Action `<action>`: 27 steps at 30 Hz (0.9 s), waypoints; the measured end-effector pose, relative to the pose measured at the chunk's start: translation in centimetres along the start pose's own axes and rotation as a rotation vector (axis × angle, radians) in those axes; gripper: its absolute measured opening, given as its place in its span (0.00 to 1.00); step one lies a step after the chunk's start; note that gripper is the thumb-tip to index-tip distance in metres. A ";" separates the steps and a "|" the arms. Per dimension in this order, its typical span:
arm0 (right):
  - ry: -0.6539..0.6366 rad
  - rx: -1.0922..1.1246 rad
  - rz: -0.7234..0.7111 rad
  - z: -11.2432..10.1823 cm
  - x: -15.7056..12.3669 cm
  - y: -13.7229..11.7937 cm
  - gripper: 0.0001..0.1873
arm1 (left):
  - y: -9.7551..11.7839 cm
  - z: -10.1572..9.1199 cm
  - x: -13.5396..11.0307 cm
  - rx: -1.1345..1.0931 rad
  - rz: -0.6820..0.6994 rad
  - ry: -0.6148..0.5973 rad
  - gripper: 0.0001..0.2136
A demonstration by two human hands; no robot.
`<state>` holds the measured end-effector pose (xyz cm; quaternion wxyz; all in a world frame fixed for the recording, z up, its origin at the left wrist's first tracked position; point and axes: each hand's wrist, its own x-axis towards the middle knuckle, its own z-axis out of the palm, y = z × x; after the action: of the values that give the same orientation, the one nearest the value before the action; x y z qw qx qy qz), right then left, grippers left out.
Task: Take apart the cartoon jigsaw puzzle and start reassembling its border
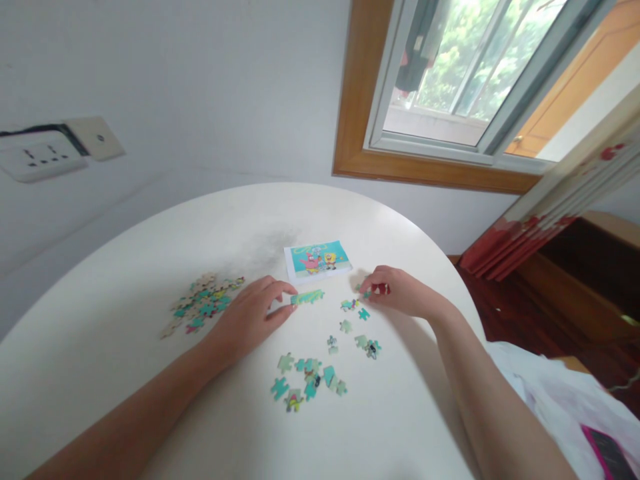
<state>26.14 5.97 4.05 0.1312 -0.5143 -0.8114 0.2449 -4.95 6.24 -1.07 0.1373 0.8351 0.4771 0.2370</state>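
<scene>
The left hand (260,303) lies low over the table, palm down, wrist nearly in line with the forearm, its thumb and forefinger reaching to either side of one end of a joined puzzle strip (310,297); whether they pinch it or merely steady it, I cannot tell. The right hand (400,290) comes in from the other side, bent at the wrist, fingers curled down to small pieces (366,293) beside the picture card (its fingertips partly hide them, so a grip cannot be confirmed).

The strip is narrow, green and yellow, and lies flat just below the picture card (320,260), a glossy turquoise rectangle with cartoon figures and a white border. Knobbed, flat loose pieces (346,326) in pale green and teal trail down from the right hand, and a looser cluster (311,389) sits nearer the person. Beyond the left hand spreads a heap (205,303), some pieces showing bare tan backs.

All of it rests on a smooth white round-edged table (350,440), with a grey smudge (275,237) toward the far side. Behind stand a plain pale wall (200,80), a socket (43,157), a wood-framed window (345,133) and a red-and-cream curtain (560,200) above dark reddish flooring (493,307).
</scene>
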 end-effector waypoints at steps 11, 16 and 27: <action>0.082 -0.071 0.048 0.5 0.5 -0.3 0.12 | -0.2 0.1 0.0 0.026 0.017 -0.012 0.12; -0.090 0.028 0.007 -0.4 -0.7 -1.1 0.10 | -0.1 0.1 0.0 0.019 0.010 -0.013 0.12; -0.387 -0.051 0.056 0.1 -1.6 -2.4 0.04 | -0.1 0.0 0.1 0.031 0.032 -0.007 0.11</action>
<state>24.93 3.61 5.28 -0.0473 -0.4830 -0.8128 0.3222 -5.01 6.38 -1.15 0.1223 0.8455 0.4667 0.2288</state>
